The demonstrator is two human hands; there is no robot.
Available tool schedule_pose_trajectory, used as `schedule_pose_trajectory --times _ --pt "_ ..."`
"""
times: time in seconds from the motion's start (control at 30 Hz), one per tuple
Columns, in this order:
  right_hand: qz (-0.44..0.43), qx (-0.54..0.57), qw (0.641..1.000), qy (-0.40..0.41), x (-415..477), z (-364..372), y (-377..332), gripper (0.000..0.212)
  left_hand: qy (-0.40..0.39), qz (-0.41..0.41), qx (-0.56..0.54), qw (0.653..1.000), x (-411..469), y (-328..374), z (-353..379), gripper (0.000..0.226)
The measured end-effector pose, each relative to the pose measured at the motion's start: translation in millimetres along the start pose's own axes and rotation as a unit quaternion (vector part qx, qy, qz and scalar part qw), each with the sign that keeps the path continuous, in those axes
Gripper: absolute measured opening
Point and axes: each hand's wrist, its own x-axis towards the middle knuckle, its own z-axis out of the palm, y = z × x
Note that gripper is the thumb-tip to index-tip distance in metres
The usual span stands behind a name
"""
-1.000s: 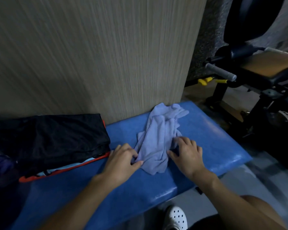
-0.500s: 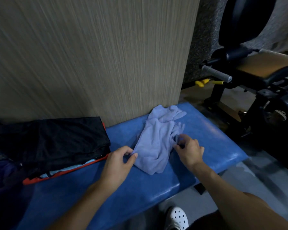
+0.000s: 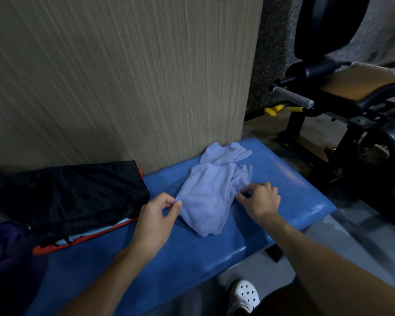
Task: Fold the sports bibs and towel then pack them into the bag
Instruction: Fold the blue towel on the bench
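Blue padded tabletop (image 3: 169, 265), set against a wood-grain panel (image 3: 123, 76). At its left end, a stack of folded bibs (image 3: 73, 201), black on top with light-blue and orange layers beneath. Right of the stack, touching the panel's foot, the crumpled lavender towel (image 3: 211, 195). Your left hand (image 3: 155, 217) pinches the towel's left edge between thumb and fingers (image 3: 169, 200). Your right hand (image 3: 261, 199) has fingers curled shut on its right edge.
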Motion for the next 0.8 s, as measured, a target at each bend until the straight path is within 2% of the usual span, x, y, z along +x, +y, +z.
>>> schedule_pose_trajectory --times 0.17,0.23,0.3,0.33,0.43,0.5,0.57,0.63,0.67,0.73,0.8 --pt "-0.011 0.001 1.0 0.011 5 7 -5 0.01 -0.001 -0.002 0.002 1.0 0 4 -4 0.021" --pt "-0.039 0.103 0.994 0.016 6 4 -3 0.015 0.001 -0.002 -0.005 1.0 1 8 -7 0.021" --pt "-0.073 0.265 0.961 0.013 6 -4 1 0.021 0.005 -0.004 -0.017 1.0 3 17 -11 0.022" --pt "-0.087 0.311 0.946 0.022 7 -10 3 0.021 0.016 -0.002 -0.022 1.0 6 23 -14 0.023" --pt "-0.119 0.379 0.916 0.052 13 -42 -2 0.018 0.069 0.016 -0.041 0.997 14 46 -25 0.024" --pt "-0.138 0.402 0.899 0.106 19 -70 -9 0.017 0.113 0.035 -0.052 0.992 18 61 -35 0.022" --pt "-0.131 0.39 0.898 0.154 24 -90 -10 0.017 0.156 0.042 -0.048 0.986 20 68 -42 0.02" --pt "-0.104 0.347 0.922 0.139 25 -94 -2 0.004 0.165 0.019 -0.047 0.985 20 61 -40 0.02" --pt "-0.078 0.302 0.944 0.106 24 -90 5 0.01 0.152 -0.002 -0.047 0.987 17 54 -34 0.02" --pt "-0.03 0.203 0.979 -0.004 12 -76 24 0.037 0.105 -0.041 -0.058 0.992 5 34 -19 0.014" --pt "-0.014 0.118 0.99 -0.073 -7 -60 43 0.049 0.052 -0.095 -0.065 0.992 -16 15 -3 0.011"
